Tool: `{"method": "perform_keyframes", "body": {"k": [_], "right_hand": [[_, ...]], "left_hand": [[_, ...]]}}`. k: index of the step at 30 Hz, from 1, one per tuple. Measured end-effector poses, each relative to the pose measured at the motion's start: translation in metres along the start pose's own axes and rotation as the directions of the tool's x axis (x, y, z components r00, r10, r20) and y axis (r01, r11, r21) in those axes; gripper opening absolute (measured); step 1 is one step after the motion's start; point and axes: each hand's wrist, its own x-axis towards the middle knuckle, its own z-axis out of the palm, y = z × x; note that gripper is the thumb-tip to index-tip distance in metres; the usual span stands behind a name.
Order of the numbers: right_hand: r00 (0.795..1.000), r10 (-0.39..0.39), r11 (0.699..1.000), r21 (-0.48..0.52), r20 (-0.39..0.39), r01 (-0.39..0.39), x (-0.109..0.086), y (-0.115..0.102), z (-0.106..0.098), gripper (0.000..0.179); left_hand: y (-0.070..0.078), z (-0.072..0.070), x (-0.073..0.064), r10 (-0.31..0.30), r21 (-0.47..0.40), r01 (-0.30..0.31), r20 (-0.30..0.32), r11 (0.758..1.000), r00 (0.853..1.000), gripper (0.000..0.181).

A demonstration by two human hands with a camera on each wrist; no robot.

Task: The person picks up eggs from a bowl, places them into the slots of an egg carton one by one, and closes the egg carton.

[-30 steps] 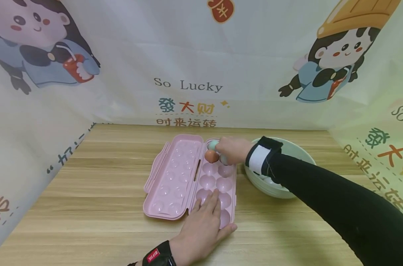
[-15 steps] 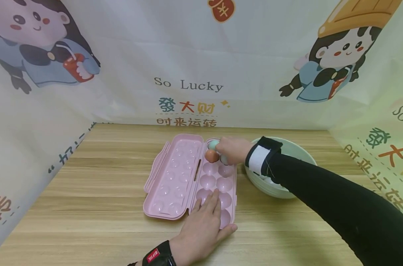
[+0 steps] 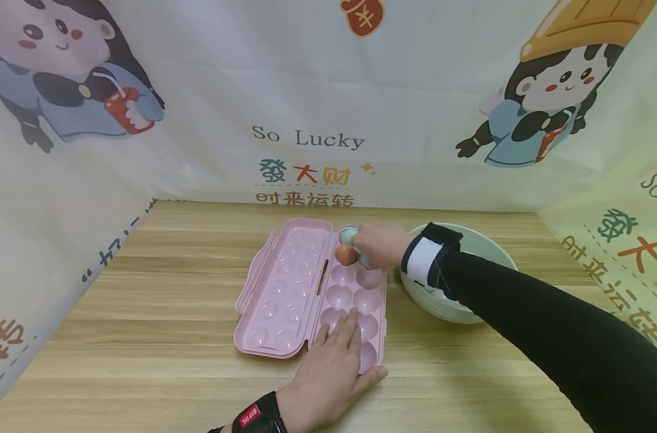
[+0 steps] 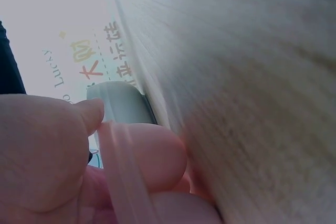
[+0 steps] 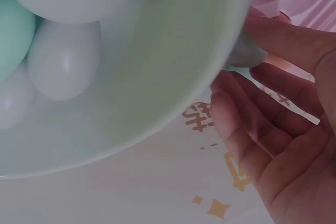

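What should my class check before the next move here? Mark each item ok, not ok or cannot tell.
Open lid: ok, laid back left of the tray.
Steady tray: ok, the left hand rests on its near end.
Grip on the pale egg: ok, the right hand pinches it.
Pale egg fully seated: cannot tell, the right hand partly hides it.
Full tray: not ok, bare hollows show.
More eggs: ok, several in the bowl.

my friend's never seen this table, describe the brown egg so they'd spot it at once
On the wooden table, left of the pale green bowl, lies an open pink egg box. In the left column of its cupped right half, look second from the far end. That brown egg is the only brown one; just beyond sits a mint egg.
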Motion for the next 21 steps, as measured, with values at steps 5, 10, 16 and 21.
{"method": "perform_keyframes", "body": {"k": [5, 10, 16, 21], "right_hand": [[1.0, 0.027, 1.0, -0.003, -0.015, -0.027, -0.009, 0.0, -0.007, 0.019], [0.998, 0.033, 0.999, -0.006, -0.053, -0.033, -0.026, 0.007, -0.018, 0.015], [0.985, 0.104, 0.992, 0.081, -0.14, -0.094, -0.061, 0.021, -0.027, 0.023], [0.954, 0.178, 0.973, 0.191, -0.24, -0.133, -0.107, 0.031, -0.024, 0.023]], "left_hand": [[0.0, -0.001, -0.001, 0.002, -0.007, -0.002, 0.005, 1.0, 1.0, 0.079], [0.0, -0.005, 0.0, 0.001, -0.017, -0.001, 0.011, 1.0, 1.0, 0.078], [-0.001, -0.01, 0.0, -0.007, -0.046, 0.009, 0.036, 0.999, 0.999, 0.074], [-0.003, -0.009, -0.001, 0.001, -0.085, 0.001, 0.029, 0.996, 1.0, 0.067]]}}
